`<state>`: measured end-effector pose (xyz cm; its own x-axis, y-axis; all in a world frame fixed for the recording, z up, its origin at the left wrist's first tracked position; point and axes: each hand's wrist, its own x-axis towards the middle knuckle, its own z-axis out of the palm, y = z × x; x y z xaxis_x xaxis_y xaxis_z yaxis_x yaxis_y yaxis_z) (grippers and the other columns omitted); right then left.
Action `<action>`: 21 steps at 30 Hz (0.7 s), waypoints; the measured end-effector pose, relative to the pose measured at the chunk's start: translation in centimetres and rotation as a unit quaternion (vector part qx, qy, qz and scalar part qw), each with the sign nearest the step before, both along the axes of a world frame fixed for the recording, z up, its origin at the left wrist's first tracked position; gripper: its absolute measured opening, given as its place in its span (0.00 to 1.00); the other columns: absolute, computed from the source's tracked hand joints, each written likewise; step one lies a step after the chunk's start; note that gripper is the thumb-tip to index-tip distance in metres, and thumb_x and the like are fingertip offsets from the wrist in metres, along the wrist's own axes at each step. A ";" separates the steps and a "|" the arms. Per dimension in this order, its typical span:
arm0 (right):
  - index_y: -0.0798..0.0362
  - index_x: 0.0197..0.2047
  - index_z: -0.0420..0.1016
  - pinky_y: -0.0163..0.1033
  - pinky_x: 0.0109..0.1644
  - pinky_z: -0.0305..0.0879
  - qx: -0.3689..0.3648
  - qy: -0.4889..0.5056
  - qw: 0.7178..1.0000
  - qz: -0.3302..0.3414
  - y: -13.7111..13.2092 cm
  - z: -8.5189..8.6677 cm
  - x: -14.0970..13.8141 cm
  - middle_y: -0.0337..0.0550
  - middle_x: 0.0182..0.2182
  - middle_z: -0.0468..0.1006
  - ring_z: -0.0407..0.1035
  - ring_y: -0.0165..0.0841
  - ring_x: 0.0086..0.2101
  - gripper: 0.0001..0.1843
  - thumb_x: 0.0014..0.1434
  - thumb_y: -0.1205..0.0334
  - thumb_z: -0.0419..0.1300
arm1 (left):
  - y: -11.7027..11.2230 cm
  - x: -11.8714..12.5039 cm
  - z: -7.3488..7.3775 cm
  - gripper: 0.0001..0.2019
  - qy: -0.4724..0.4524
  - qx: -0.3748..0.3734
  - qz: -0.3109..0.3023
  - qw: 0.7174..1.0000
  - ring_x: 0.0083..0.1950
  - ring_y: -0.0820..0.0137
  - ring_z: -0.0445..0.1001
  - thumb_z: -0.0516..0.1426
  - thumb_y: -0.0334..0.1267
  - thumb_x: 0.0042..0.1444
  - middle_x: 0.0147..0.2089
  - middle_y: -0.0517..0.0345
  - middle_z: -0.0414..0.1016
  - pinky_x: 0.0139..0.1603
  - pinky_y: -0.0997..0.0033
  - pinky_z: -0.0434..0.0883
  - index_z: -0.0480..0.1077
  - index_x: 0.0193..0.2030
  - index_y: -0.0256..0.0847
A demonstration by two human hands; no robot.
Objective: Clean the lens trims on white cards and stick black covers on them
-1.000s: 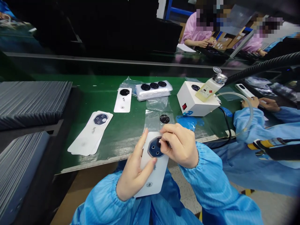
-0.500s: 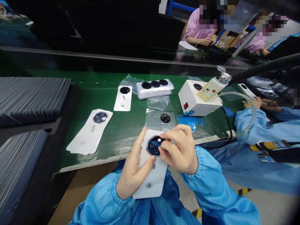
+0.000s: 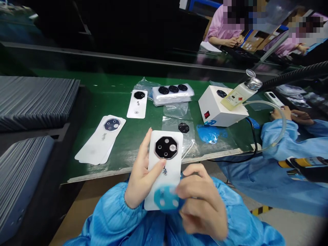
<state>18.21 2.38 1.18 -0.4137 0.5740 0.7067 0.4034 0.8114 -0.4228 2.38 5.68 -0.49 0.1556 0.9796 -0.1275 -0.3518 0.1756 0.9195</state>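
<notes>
My left hand (image 3: 141, 177) grips a white phone back cover (image 3: 170, 177) along its left side, the thumb lying on its face below the black octagonal camera lens plate (image 3: 166, 147). Between the fingers of my right hand (image 3: 202, 201) is a blue octagonal protective film (image 3: 166, 197) with round holes, blurred, over the lower end of the cover. Just beyond the cover, a clear plastic sheet (image 3: 171, 123) bears a loose black lens plate (image 3: 183, 127). Crumpled blue films (image 3: 210, 134) lie on the bench to its right.
Two stacked white covers (image 3: 98, 145) lie at the left, another white cover (image 3: 137, 106) behind. A bagged stack of lens plates (image 3: 173, 97) sits mid-bench. A white box (image 3: 217, 106) carries a pump bottle (image 3: 239, 94). Grey racks (image 3: 36, 102) stand left; a co-worker's hands (image 3: 294, 114) are at right.
My right hand has peeled the blue film off the camera lens plate and moved down toward me with it. The lens plate now shows black. The left hand still holds the cover.
</notes>
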 end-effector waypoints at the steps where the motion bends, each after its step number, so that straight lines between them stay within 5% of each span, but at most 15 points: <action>1: 0.52 0.31 0.63 0.46 0.41 0.68 -0.021 0.036 0.999 0.007 0.2 0.0 0.5 0.40 0.32 0.72 0.69 0.27 0.28 0.05 0.57 0.71 0.52 | -0.1 0.0 0.5 0.36 -0.015 -0.021 0.004 1.000 0.53 0.64 0.74 0.58 0.32 0.56 0.59 0.61 0.70 0.41 0.77 0.76 0.46 0.66 0.62; 3: 0.50 0.30 0.61 0.43 0.36 0.69 -0.050 0.122 0.991 -0.027 1.5 -0.7 2.1 0.38 0.31 0.72 0.70 0.28 0.28 0.07 0.56 0.71 0.53 | -0.5 0.2 1.7 0.37 -0.052 -0.054 0.013 0.997 0.42 0.67 0.79 0.57 0.30 0.56 0.49 0.61 0.77 0.35 0.76 0.77 0.45 0.66 0.62; 6: 0.50 0.29 0.61 0.38 0.31 0.67 -0.075 0.236 0.932 -0.265 5.3 -3.1 5.5 0.39 0.31 0.72 0.69 0.28 0.28 0.07 0.55 0.68 0.56 | -1.3 0.5 3.1 0.37 -0.074 -0.074 0.031 0.994 0.37 0.69 0.80 0.56 0.27 0.56 0.43 0.62 0.79 0.34 0.73 0.79 0.45 0.66 0.64; 8: 0.51 0.30 0.63 0.36 0.30 0.66 -0.123 0.218 0.903 -0.348 7.9 -5.1 7.9 0.39 0.30 0.73 0.69 0.28 0.28 0.05 0.53 0.63 0.58 | -1.7 0.6 3.5 0.37 -0.065 -0.077 0.037 0.994 0.40 0.68 0.79 0.56 0.27 0.56 0.45 0.63 0.78 0.35 0.72 0.79 0.46 0.65 0.66; 13: 0.52 0.30 0.66 0.38 0.33 0.65 -0.159 0.167 0.877 -0.422 10.8 -8.5 11.8 0.36 0.25 0.71 0.67 0.28 0.25 0.05 0.50 0.62 0.59 | -2.1 0.5 3.1 0.35 -0.024 -0.057 0.036 0.997 0.49 0.65 0.76 0.56 0.28 0.56 0.53 0.63 0.74 0.44 0.69 0.78 0.49 0.64 0.66; 21: 0.51 0.31 0.66 0.40 0.37 0.65 -0.176 0.067 0.873 -0.449 10.8 -9.0 12.2 0.38 0.29 0.73 0.68 0.31 0.28 0.03 0.50 0.64 0.54 | -2.0 0.9 3.1 0.36 -0.031 -0.037 0.018 0.999 0.42 0.68 0.79 0.57 0.29 0.56 0.50 0.63 0.77 0.36 0.76 0.78 0.47 0.65 0.65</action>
